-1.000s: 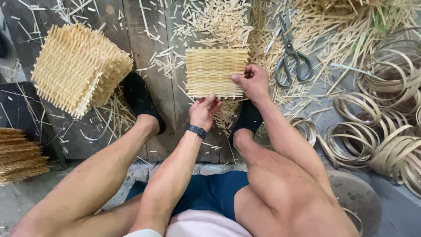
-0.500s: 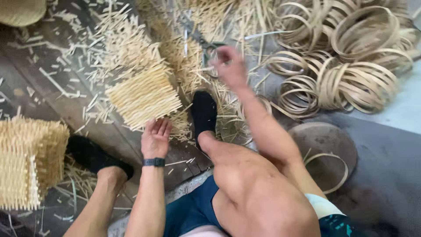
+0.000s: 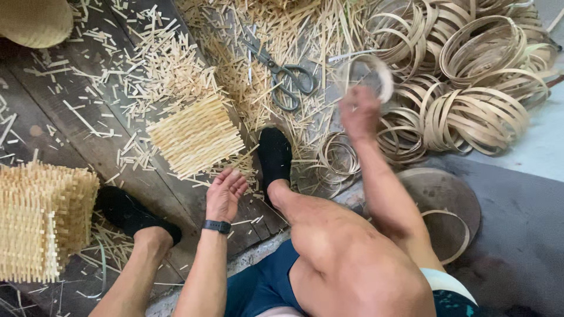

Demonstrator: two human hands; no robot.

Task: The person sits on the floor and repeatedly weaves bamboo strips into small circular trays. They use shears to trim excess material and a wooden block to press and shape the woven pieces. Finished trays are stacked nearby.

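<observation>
We sit on the low seat with both feet on the dark wooden floor (image 3: 88,147), and the main change is in our right hand (image 3: 359,113): one second ago it was pressing the right edge of the woven bamboo mat (image 3: 197,136) together with the left, half a second ago it was travelling toward the heap of rings, and now it is lifted up with one thin bamboo ring (image 3: 365,76) in it. The hand is blurred by its motion, so we can say only that the fingers are curled and closed around the lower edge of the ring; how tight they are, we cannot tell. Our left hand (image 3: 226,194), with the black band on the wrist, has come off the mat too; it hovers just beside the near corner of the mat, the fingers loosely open and slightly bent, holding nothing. The mat itself lies flat on the floor between our two feet in black socks, among many short cut splinters, and nobody touches it now. The scissors (image 3: 282,73) rest behind it, near the raised ring, and the big pile of rings (image 3: 476,88) lies to the right. A stack of finished mats (image 3: 41,220) stands at our left. For the work this means, in our judgement, that the weaving part of this piece is complete and the ring is picked as its frame.
</observation>
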